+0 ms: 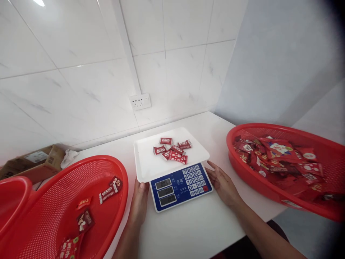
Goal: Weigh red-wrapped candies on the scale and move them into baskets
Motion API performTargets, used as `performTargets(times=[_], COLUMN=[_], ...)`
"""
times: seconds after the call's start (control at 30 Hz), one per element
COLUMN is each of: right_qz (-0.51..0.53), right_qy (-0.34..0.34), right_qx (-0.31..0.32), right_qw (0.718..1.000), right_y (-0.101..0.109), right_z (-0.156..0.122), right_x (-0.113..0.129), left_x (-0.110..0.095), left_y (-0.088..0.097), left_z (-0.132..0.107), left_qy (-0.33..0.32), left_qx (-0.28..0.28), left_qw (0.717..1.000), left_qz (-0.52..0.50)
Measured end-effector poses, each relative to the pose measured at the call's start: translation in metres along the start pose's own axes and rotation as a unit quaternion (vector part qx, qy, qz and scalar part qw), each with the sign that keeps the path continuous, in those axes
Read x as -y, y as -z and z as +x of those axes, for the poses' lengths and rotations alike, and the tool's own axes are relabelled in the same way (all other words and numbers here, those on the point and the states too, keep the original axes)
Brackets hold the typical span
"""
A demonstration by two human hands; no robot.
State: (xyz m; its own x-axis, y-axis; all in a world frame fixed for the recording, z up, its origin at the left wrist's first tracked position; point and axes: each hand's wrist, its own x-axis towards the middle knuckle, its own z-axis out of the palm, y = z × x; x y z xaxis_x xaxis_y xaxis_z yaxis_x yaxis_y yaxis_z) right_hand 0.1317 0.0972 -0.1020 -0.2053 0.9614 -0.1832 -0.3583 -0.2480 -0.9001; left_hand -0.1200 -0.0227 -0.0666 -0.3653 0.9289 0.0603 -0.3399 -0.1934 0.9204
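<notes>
A digital scale [182, 185] with a blue keypad panel and a white tray [145, 151] stands on the table. Several small red wrapped candies [178, 157] lie loosely grouped on the tray. My left hand [139, 201] grips the scale's left side, its thumb at the tray's front corner and the other fingers largely hidden below. On the opposite side my right hand [222, 183] holds the scale, with its thumb raised and its fingers reaching in under the tray edge. The display digits are too faint to read surely.
At the left a red mesh basket [122, 201] holds a few wrapped snacks, beside another red basket [16, 183]. A cardboard box [51, 158] and white tissue [69, 158] lie behind. A fuller red basket [269, 194] stands right. A socket [140, 102] is on the tiled wall.
</notes>
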Motion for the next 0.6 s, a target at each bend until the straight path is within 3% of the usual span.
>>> performTargets(times=[0.4,0.5,0.6], right_qz=[-0.042,-0.050,-0.044], right_qy=[0.020,0.035,0.043], right_qx=[0.055,0.064,0.076], right_qw=[0.997,0.996,0.995], right_y=[0.017,0.021,0.021], right_z=[-0.014,-0.014,-0.013], right_x=[-0.005,-0.009,-0.010], left_x=[-0.009,-0.014,-0.016], left_y=[-0.007,-0.009,-0.011], left_z=[-0.007,-0.010,-0.024], left_qy=[0.043,0.060,0.089], left_qx=[0.005,-0.029,-0.096], left_qw=[0.999,0.997,0.981], left_qz=[-0.022,0.028,0.141])
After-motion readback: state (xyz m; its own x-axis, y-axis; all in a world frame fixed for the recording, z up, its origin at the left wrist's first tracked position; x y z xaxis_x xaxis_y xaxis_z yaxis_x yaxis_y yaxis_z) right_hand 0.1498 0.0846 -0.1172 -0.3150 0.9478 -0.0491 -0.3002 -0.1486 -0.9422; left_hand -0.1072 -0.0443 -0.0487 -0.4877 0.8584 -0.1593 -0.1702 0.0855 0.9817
